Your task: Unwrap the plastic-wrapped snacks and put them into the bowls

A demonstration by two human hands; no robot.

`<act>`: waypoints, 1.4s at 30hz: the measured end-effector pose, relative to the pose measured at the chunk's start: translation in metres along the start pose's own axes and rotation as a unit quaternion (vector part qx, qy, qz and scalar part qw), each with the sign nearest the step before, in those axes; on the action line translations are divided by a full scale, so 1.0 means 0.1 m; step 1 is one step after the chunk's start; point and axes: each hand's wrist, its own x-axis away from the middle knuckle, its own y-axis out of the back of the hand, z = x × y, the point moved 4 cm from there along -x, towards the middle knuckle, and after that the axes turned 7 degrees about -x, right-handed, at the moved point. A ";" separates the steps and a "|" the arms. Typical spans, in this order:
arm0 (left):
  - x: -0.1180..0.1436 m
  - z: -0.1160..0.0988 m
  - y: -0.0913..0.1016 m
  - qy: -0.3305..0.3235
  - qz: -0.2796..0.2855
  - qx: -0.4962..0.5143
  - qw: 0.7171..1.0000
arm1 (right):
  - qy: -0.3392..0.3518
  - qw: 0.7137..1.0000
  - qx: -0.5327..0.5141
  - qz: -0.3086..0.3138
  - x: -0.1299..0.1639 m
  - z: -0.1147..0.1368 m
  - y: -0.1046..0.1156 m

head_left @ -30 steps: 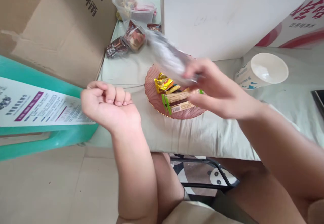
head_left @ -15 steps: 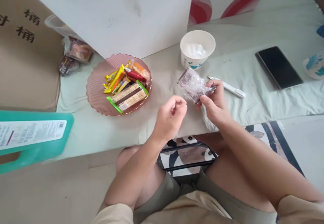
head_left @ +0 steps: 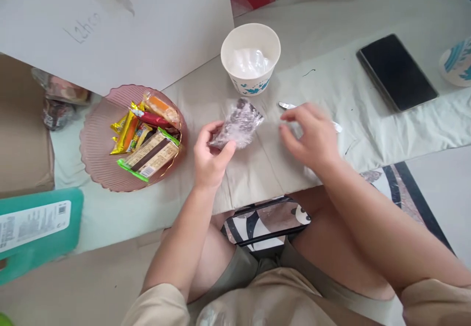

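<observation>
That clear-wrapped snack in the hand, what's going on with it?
A seated person holds a clear-wrapped dark snack pinched in the left hand just above the cloth-covered table. The right hand is open beside it, over a white utensil. A pink plate of wrapped snacks sits left, a paper cup behind.

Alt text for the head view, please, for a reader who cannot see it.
The left hand holds a clear-wrapped dark snack packet above a cloth-covered table, while the open right hand hovers beside it over a white pen. Nearby sit a pink plate of wrapped snacks, a paper cup and a black phone.
</observation>
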 end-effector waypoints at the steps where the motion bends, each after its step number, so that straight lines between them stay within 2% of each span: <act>1: -0.02 0.01 0.02 -0.031 0.000 -0.032 0.999 | -0.019 0.998 0.053 -0.023 -0.02 -0.11 0.04; 4: -0.02 0.03 0.04 -0.087 -0.004 -0.102 0.991 | -0.074 0.985 0.147 -0.044 -0.02 -0.42 0.09; 7: 0.01 -0.04 0.06 -0.141 -0.019 -0.157 0.977 | -0.099 0.982 0.154 -0.043 0.00 -0.52 0.13; 9: 0.04 -0.11 0.08 -0.164 -0.025 -0.186 0.968 | -0.101 0.989 0.099 -0.036 0.01 -0.44 0.15; 12: 0.05 -0.16 0.11 -0.153 -0.021 -0.213 0.965 | -0.099 0.993 -0.064 0.011 0.03 -0.18 0.10; 15: 0.04 -0.13 0.11 -0.135 -0.003 -0.213 0.968 | -0.089 0.970 -0.207 0.094 0.08 0.13 -0.06; 17: 0.04 -0.09 0.09 -0.131 0.013 -0.204 0.970 | -0.089 0.956 -0.246 0.134 0.11 0.28 -0.16; 21: 0.05 -0.04 0.03 -0.112 0.040 -0.171 0.978 | -0.100 0.956 -0.226 0.159 0.14 0.37 -0.26; 26: 0.07 -0.03 0.00 -0.083 0.059 -0.156 0.982 | -0.096 0.962 -0.175 0.185 0.12 0.40 -0.26; 32: 0.05 -0.11 0.03 -0.098 0.002 -0.151 0.984 | -0.089 0.969 -0.151 0.175 0.13 0.42 -0.21; 37: 0.00 -0.08 0.09 -0.103 -0.048 -0.112 0.987 | -0.100 0.968 -0.134 0.190 0.13 0.38 -0.17; 42: -0.01 0.00 0.15 -0.038 -0.049 -0.072 0.995 | -0.119 0.964 -0.121 0.205 0.12 0.28 -0.01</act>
